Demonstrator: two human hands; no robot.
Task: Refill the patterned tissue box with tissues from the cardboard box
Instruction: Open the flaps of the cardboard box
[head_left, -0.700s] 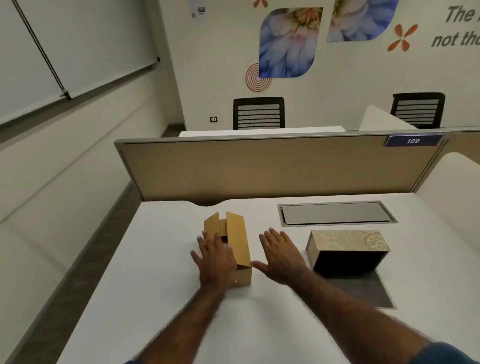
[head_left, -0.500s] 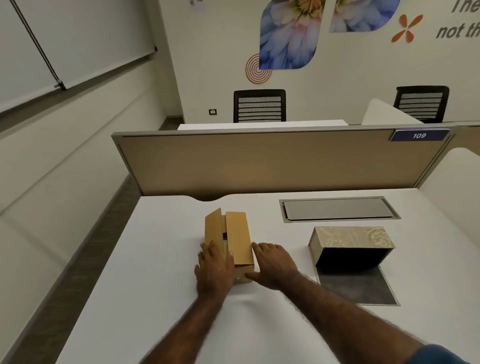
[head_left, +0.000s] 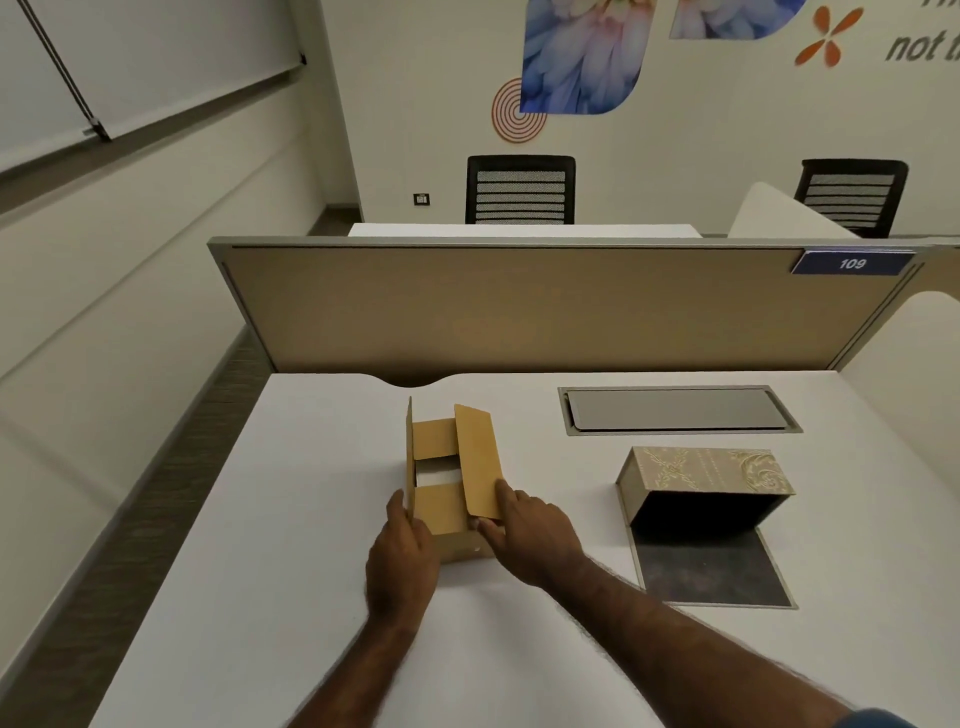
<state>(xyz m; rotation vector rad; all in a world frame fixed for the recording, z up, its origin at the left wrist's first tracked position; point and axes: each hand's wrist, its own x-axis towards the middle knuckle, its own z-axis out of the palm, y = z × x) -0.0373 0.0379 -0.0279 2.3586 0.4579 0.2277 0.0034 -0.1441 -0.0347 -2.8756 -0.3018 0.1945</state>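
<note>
Fingers of both the left hand (head_left: 401, 564) and right hand (head_left: 535, 535) pinch the cardboard box (head_left: 452, 480) flaps at frame centre; spreading them fully should expose the tissues (head_left: 436, 474).

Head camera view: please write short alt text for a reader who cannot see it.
Two bare hands, left hand and right hand, part the flaps of a cardboard box on a white desk, showing white tissues. The empty patterned tissue box lies open beside it.

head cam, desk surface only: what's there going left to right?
left hand → cardboard box → right hand → patterned tissue box, lying open. The grey cable hatch sits behind, spanning that last stretch, so not ordered.
</note>
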